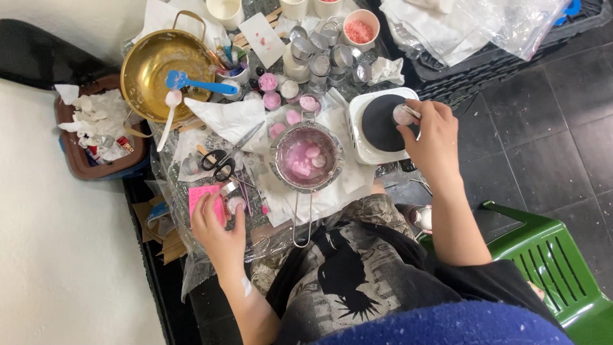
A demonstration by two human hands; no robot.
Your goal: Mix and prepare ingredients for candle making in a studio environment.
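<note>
Right hand pinching a small round tin over the far-right hot plate, left hand curled by a pink pad.

— Where did the single view look from?

— From the person's head, facing almost straight down. The torso filled the near edge, the cluttered table lay close below, the black floor ran off right and the white wall left.

— Any second view?

— Just this one — nothing shared.
</note>
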